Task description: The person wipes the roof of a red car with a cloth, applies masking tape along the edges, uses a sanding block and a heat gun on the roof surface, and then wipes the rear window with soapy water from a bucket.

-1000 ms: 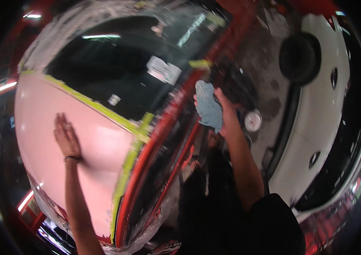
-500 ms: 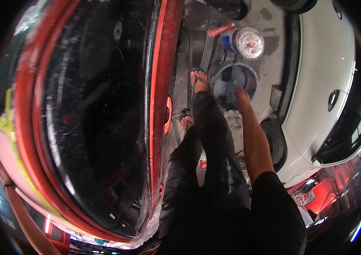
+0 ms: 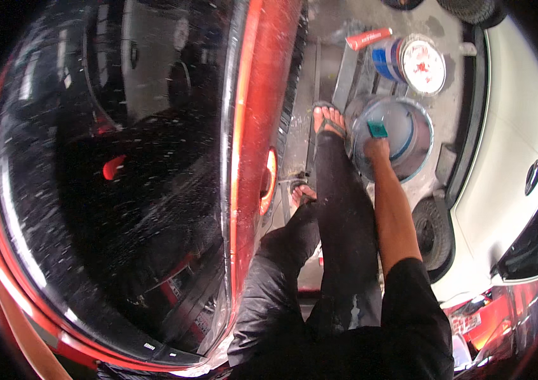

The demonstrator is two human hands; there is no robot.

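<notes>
My right hand (image 3: 377, 150) reaches down over a round bucket (image 3: 423, 155) of cloudy greyish water. Its fingers are closed on a flat green rectangular pad (image 3: 377, 129), held over the water inside the rim; whether it is sandpaper or a scouring pad I cannot tell. Of my left arm only the forearm shows at the lower left, beside the red car (image 3: 262, 63); the hand is lost at the dark rim of the picture. The car's dark glass (image 3: 148, 209) is speckled with white.
Beyond the bucket lies a blue-and-white tub (image 3: 422, 66) with a red-spotted lid, and a red tube (image 3: 369, 38) beside it. A white car (image 3: 491, 183) with a dark bumper stands on the right. My sandalled feet (image 3: 329, 120) are between the cars.
The view has shifted, so bucket and tub appear farther right. The green pad, dim before, now shows clearly above the water. My left hand, earlier on the car's pinkish panel, has passed out of sight.
</notes>
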